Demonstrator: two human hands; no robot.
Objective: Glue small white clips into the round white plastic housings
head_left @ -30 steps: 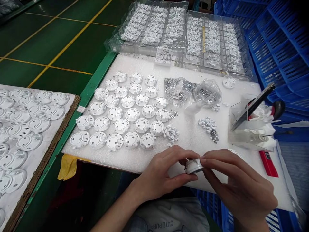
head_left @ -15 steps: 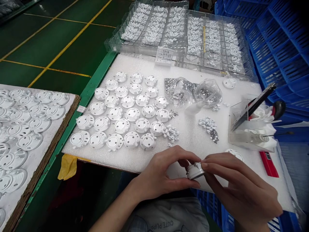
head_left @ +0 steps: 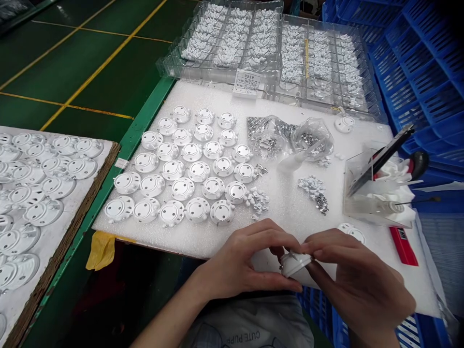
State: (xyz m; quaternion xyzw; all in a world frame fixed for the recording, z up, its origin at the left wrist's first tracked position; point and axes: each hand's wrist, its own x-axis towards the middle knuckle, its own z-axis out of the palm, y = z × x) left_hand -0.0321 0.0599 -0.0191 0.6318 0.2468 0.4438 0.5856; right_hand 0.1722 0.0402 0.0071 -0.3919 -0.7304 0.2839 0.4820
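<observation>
Between my two hands, just over the near edge of the foam-topped table, is a small white round disc-shaped part (head_left: 295,265), tilted on its side. My left hand (head_left: 253,261) pinches it from the left, thumb below and fingers above. From the right, my right hand (head_left: 358,275) closes its thumb and fingers on the part's upper right edge; the fingertips partly hide it. Similar white round parts (head_left: 198,170) with two dark dots stand in rows to the left. Small white pieces (head_left: 256,200) and tiny metal pieces (head_left: 321,204) lie in piles beyond my hands.
Clear trays (head_left: 235,72) of small white pieces line the back. Plastic bags (head_left: 311,137) of metal bits and a white bottle (head_left: 292,162) stand mid-table. At right are a clear tool box (head_left: 377,208), a red box (head_left: 403,245) and blue crates (head_left: 416,72). Another board (head_left: 83,191) borders the left.
The white part has turned in my fingers, showing more of its pale side. My right hand has rotated and shifted slightly left; my left hand keeps its pinch.
</observation>
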